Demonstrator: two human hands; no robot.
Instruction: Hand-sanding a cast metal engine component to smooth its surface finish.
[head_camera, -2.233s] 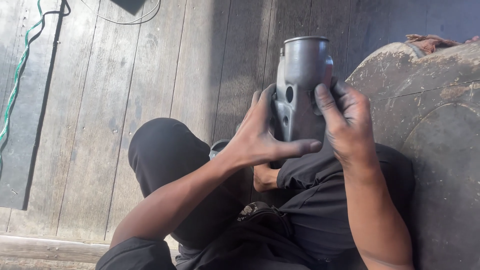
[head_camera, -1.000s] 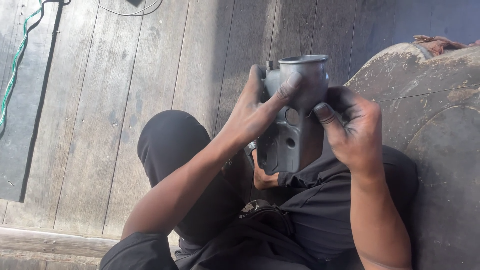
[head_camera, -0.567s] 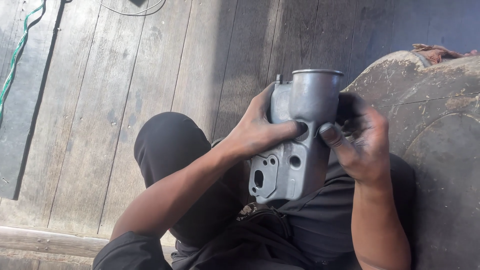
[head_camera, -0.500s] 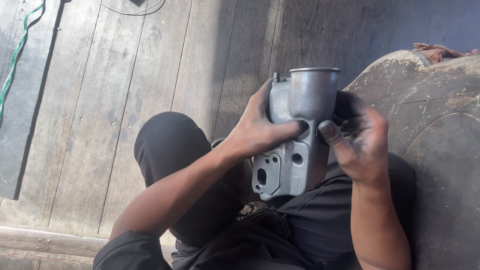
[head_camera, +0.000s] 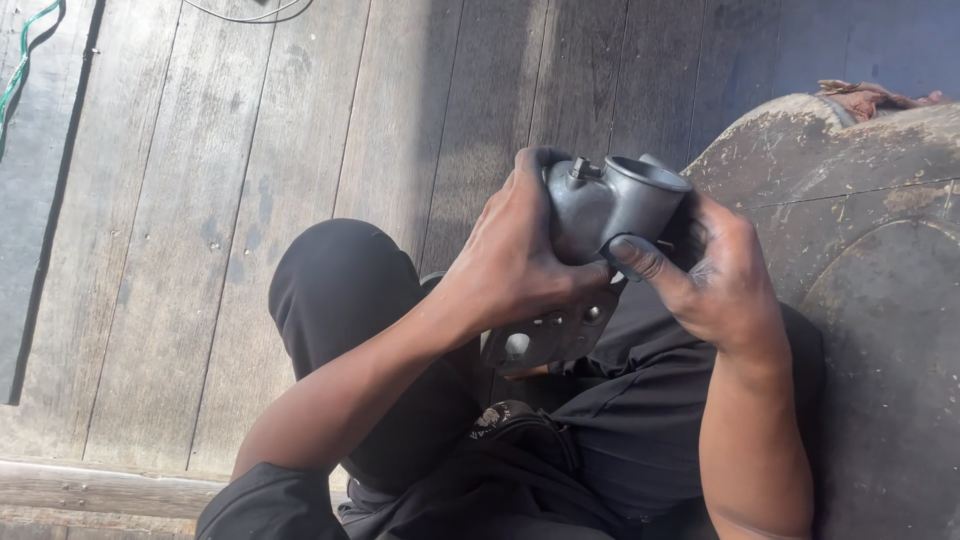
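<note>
Metal casting (head_camera: 600, 215) between both hands' fingers (head_camera: 640, 262)

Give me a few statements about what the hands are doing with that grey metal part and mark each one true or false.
1. Both hands grip the grey cast-metal part with a round open cup end. True: the left hand wraps its left side, the right hand its right.
2. The part lies on the wooden plank floor. False: it is held up above the person's lap.
3. The part's flat flange with holes shows below the left hand. True.
4. A large rusty rounded metal object sits at the person's left. False: it is at the right.
5. A green cord lies on the floor at upper left. True.
</note>
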